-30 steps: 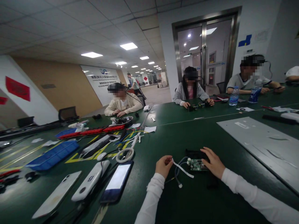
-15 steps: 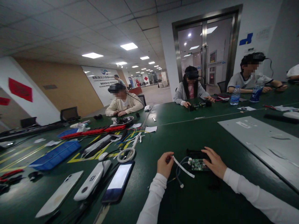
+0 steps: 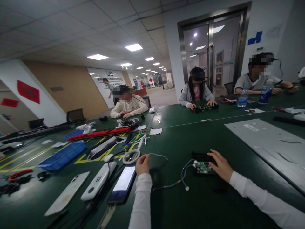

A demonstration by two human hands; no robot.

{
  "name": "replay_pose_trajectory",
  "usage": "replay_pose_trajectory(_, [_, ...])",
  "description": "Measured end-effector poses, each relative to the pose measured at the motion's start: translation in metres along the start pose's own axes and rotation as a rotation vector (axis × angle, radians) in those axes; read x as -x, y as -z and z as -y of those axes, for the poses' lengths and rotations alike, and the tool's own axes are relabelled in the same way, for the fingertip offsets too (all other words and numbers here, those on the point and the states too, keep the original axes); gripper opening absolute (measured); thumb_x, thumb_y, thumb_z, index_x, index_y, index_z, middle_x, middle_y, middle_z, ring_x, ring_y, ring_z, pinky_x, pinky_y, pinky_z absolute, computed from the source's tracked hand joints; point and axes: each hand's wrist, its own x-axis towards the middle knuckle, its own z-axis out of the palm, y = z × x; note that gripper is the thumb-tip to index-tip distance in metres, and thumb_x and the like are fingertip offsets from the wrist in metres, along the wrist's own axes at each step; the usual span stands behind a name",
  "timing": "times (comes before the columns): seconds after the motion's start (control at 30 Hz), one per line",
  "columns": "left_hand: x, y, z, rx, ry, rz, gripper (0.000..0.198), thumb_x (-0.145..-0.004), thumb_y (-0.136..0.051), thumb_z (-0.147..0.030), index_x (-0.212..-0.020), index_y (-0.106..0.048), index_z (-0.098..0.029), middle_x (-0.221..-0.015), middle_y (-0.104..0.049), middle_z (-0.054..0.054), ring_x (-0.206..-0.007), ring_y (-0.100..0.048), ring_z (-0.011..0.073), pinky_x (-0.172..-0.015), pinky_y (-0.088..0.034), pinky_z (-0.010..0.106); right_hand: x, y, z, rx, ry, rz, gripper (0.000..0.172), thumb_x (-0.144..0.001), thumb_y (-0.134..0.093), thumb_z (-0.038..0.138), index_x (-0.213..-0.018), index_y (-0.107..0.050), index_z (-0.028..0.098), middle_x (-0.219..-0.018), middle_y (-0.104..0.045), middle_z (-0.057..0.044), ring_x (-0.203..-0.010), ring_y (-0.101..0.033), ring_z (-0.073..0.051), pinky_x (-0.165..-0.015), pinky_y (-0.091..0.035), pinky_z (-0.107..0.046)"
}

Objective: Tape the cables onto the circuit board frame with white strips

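Note:
My left hand (image 3: 143, 163) is closed in a pinch on a thin white strip (image 3: 159, 155), whose free end points right over the table. It is beside a phone with a lit screen (image 3: 124, 179) and a white ring-shaped roll (image 3: 131, 156). My right hand (image 3: 220, 165) lies over the right end of a green circuit board (image 3: 203, 167), its fingers spread and stretched out. Part of the board and the black piece (image 3: 199, 155) behind it are hidden by the fingers. From the board's left end run grey cables (image 3: 183, 175) with a white connector (image 3: 187, 188).
On my left lie a white phone (image 3: 68, 193), a white handheld device (image 3: 99, 181), a blue tray (image 3: 62, 156) and loose wires (image 3: 137, 137). A grey panel (image 3: 267, 143) is on the right. Several people sit across the green table (image 3: 176, 203), near water bottles (image 3: 242, 97).
My left hand has moved left, away from the board, carrying the white strip. My right hand stays over the board. The view has shifted slightly.

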Motion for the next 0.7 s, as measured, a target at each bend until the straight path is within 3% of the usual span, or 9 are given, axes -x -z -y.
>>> replay_pose_trajectory(0.3, [-0.020,0.019,0.012,0.196,0.150,-0.215,0.030,-0.046,-0.068,-0.023,-0.072,-0.056,-0.014,-0.064,-0.059,0.000,-0.055,-0.056,0.0120,-0.040,-0.036,0.017,0.000,0.000,0.001,-0.002,-0.011,0.010,0.039,-0.075,-0.040,0.033,-0.112,-0.044,0.023,-0.127,-0.033,-0.006,-0.115,-0.034,-0.022,-0.095,-0.028,-0.040])
replay_pose_trajectory(0.7, [-0.018,0.017,0.008,0.225,0.237,-0.229,0.033,-0.053,-0.064,-0.013,-0.085,-0.057,-0.013,-0.063,-0.056,-0.001,-0.051,-0.054,0.0099,-0.039,-0.036,0.016,0.000,-0.001,-0.002,0.007,-0.001,0.010,0.040,-0.076,-0.039,0.035,-0.113,-0.044,0.022,-0.127,-0.033,-0.007,-0.115,-0.035,-0.022,-0.094,-0.029,-0.041])
